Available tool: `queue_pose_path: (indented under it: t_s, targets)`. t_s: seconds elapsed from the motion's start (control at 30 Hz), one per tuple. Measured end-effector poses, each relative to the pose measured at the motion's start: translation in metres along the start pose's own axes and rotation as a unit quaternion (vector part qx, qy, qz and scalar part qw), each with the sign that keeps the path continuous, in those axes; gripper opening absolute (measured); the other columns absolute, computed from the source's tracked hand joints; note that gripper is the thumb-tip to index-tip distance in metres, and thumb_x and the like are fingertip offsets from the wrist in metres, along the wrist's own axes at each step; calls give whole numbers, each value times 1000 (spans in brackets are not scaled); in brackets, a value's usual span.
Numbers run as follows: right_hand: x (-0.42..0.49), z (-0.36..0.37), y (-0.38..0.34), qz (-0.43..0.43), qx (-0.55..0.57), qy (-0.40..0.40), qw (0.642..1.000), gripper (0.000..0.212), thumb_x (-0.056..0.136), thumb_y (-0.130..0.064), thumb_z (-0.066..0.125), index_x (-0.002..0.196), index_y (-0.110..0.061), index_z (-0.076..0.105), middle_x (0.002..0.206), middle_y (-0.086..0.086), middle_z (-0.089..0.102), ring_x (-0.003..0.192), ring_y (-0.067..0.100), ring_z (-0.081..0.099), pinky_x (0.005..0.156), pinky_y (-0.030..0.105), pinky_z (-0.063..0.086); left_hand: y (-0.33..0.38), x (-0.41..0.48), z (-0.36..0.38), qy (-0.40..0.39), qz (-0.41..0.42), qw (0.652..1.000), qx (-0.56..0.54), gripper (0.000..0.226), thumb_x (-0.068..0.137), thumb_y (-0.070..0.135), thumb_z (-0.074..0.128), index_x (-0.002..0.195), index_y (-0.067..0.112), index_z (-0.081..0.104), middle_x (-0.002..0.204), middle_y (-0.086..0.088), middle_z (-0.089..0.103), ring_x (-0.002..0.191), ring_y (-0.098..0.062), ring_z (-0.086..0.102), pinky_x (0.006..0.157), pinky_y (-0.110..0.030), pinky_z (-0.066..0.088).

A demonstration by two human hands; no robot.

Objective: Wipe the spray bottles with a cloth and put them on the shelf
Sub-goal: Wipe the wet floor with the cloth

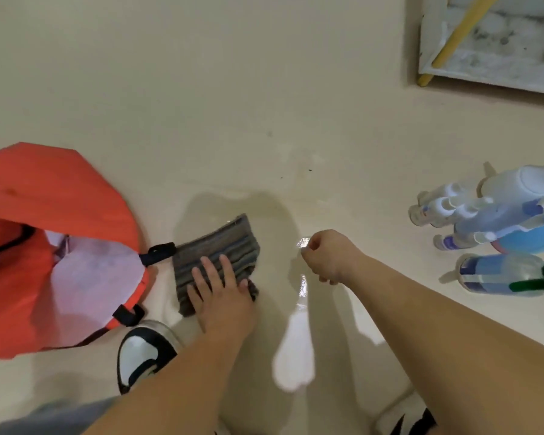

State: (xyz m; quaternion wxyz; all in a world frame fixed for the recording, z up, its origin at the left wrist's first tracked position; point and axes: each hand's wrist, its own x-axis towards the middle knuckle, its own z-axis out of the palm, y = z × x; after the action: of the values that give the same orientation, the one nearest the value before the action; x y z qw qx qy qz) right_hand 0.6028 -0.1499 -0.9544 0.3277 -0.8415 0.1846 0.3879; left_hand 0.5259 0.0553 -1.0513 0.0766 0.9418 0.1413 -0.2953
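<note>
A folded grey cloth (215, 249) lies on the beige floor. My left hand (222, 293) rests flat on its near part, fingers straight. My right hand (325, 254) hovers to the right of the cloth with fingers curled, holding nothing I can see. Several spray bottles (484, 215) lie in a heap on the floor at the right, white and blue ones. One clear bottle with a blue label and green trigger (500, 274) lies nearest to me. The shelf (490, 67), white with yellow legs, stands at the top right.
An orange bag (60, 221) with black straps lies open on the floor at the left, touching the cloth's left corner. My black-and-white shoes (142, 356) are at the bottom. Bright glare marks the glossy floor between my arms.
</note>
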Motion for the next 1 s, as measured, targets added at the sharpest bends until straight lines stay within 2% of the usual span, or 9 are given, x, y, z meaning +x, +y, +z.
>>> queue_pose_path:
  t_s: [0.23, 0.4, 0.5, 0.6, 0.73, 0.8, 0.83, 0.9, 1.0]
  targets:
    - [24, 6, -35, -64, -24, 39, 997, 19, 99, -28, 53, 100, -15, 66, 94, 6, 68, 89, 33, 70, 82, 40, 60, 37, 39, -17, 3, -36, 998, -53, 72, 110, 47, 17, 163, 19, -22, 169, -16, -31, 156, -44, -24, 127, -62, -2]
    - [51, -24, -15, 2, 85, 143, 986, 18, 96, -25, 49, 88, -15, 62, 87, 10, 70, 83, 36, 72, 78, 48, 63, 98, 97, -46, 27, 67, 996, -48, 69, 110, 47, 18, 165, 23, -16, 171, -10, -29, 156, -41, -26, 126, -62, -11]
    - [69, -51, -8, 17, 105, 236, 966, 15, 96, -23, 50, 90, -17, 62, 86, 5, 67, 81, 32, 67, 72, 36, 55, 152, 116, -49, 34, 177, 984, 3, 70, 109, 47, 23, 166, 24, -10, 172, -8, -25, 156, -41, -26, 125, -62, -12]
    - [81, -78, -8, 25, 119, 271, 955, 11, 97, -23, 52, 99, -16, 61, 85, 2, 62, 73, 22, 58, 69, 31, 43, 190, 98, -35, 33, 328, 940, 84, 69, 108, 47, 27, 168, 27, 0, 175, -7, -17, 159, -40, -20, 126, -63, -7]
    - [91, -89, -5, 54, 132, 215, 966, 14, 97, -19, 51, 104, -13, 62, 94, 7, 63, 71, 14, 53, 55, 27, 36, 188, 77, -9, 18, 540, 820, 189, 55, 107, 43, 25, 160, 30, 35, 171, 0, 27, 160, -38, 9, 127, -62, 4]
    - [90, -83, -5, 58, 123, 187, 973, 12, 96, -16, 51, 100, -11, 61, 88, 5, 62, 68, 12, 51, 53, 26, 34, 166, 91, -6, 63, 592, 783, 181, 53, 105, 43, 30, 155, 35, 44, 166, 4, 39, 159, -32, 22, 127, -57, 14]
    - [87, -78, -5, 60, 123, 174, 975, 11, 95, -16, 52, 97, -12, 62, 86, 5, 62, 68, 14, 53, 53, 26, 35, 153, 97, -7, 94, 576, 794, 172, 51, 105, 42, 36, 154, 35, 47, 164, 5, 42, 157, -30, 28, 127, -55, 19]
    - [82, -68, -4, 60, 134, 153, 977, 12, 87, -19, 54, 92, -12, 63, 86, 10, 66, 70, 25, 60, 59, 26, 42, 128, 104, -16, 152, 445, 874, 121, 52, 103, 38, 44, 155, 32, 47, 166, 1, 41, 155, -29, 34, 126, -51, 23]
    - [74, -59, -8, 58, 139, 121, 981, 13, 82, -23, 51, 87, -14, 60, 91, 14, 69, 77, 35, 67, 63, 33, 50, 111, 86, -21, 130, 186, 974, 26, 59, 109, 38, 25, 167, 29, 17, 176, -2, 8, 162, -30, 5, 129, -50, 3]
